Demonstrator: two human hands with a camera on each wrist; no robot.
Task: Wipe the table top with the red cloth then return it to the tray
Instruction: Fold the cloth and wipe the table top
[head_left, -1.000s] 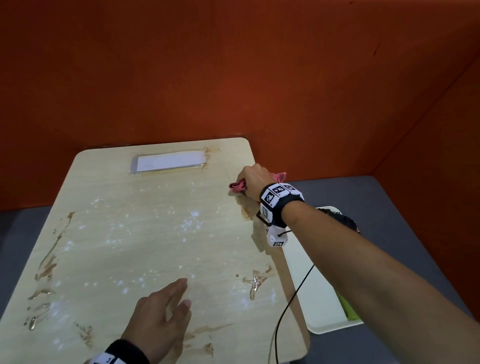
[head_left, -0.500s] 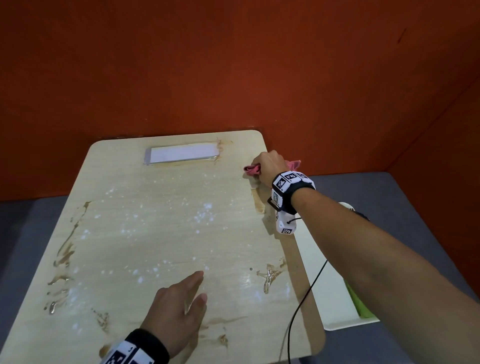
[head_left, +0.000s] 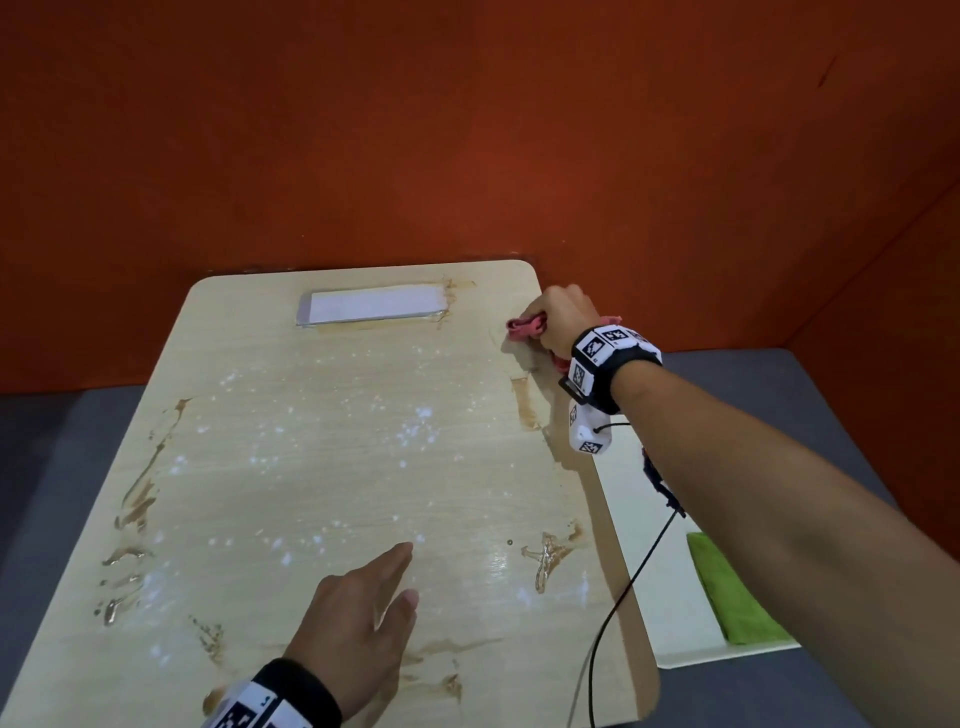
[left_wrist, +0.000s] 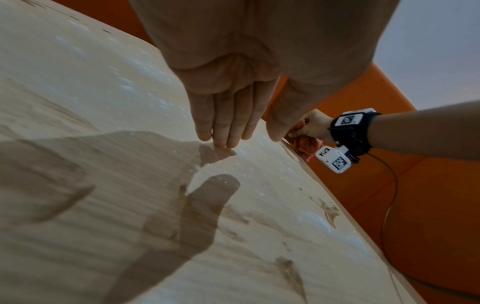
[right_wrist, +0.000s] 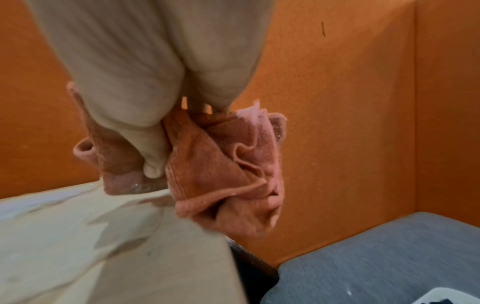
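The light wooden table top (head_left: 332, 467) carries brown smears and white specks. My right hand (head_left: 563, 317) grips the bunched red cloth (head_left: 524, 328) at the table's far right corner, by the orange wall. In the right wrist view the red cloth (right_wrist: 223, 174) hangs partly over the table edge, with my thumb and fingers curled round it. My left hand (head_left: 363, 608) rests flat on the near middle of the table, fingers (left_wrist: 223, 123) straight and together. The white tray (head_left: 654, 545) lies to the right of the table, partly hidden by my right forearm.
A white rectangular label (head_left: 371, 306) sits at the table's far edge. A green cloth (head_left: 732, 597) lies in the tray. Orange walls (head_left: 467, 130) close in the back and right. A black cable (head_left: 623, 597) runs from my right wrist across the table's right edge.
My right hand has slid the red cloth a little farther along the right edge toward the far corner. The left hand stays flat in place.
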